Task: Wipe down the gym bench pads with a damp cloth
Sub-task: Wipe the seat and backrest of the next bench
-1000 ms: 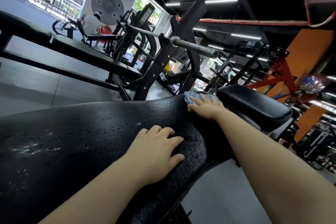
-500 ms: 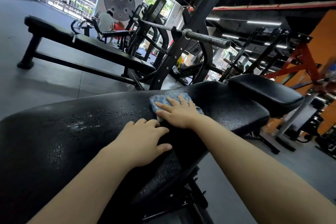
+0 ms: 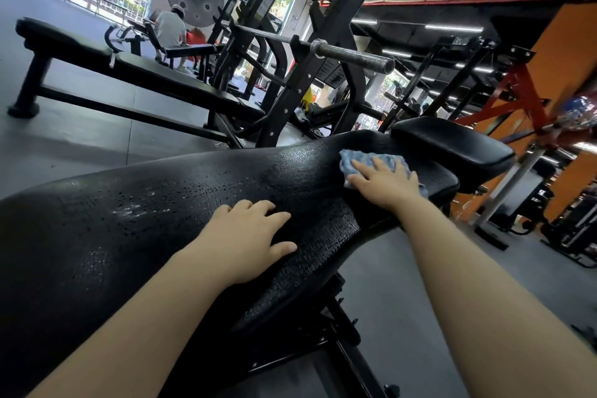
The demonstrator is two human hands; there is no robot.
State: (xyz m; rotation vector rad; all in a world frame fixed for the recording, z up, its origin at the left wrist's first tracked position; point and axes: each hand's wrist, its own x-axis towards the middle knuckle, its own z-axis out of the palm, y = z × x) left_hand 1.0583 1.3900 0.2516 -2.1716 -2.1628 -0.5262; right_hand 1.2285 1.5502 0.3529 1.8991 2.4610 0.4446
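1. Across the lower frame, from 9 o'clock up toward 2 o'clock, runs the long black pad [image 3: 181,203], its textured skin cracked and speckled with wet drops and a pale smear near its middle.
2. The left hand [image 3: 245,239] rests palm-down on the pad near its right edge, fingers relaxed, grasping nothing.
3. The right hand [image 3: 384,181] presses flat, fingers spread, on the blue cloth [image 3: 355,160] at the pad's far end, at 1 o'clock.
4. Just beyond the cloth sits a smaller seat pad [image 3: 452,145], smooth and dry-looking.
5. At 12 o'clock a barbell [image 3: 352,55] lies on a black rack [image 3: 323,74]; at 10 o'clock stands a second bench [image 3: 145,74].
6. Grey floor [image 3: 403,284] lies open right of the pad's edge, and more of it at 9 o'clock; machines crowd the right side at 3 o'clock.
7. A seated person [image 3: 169,27] is far off at 11 o'clock.
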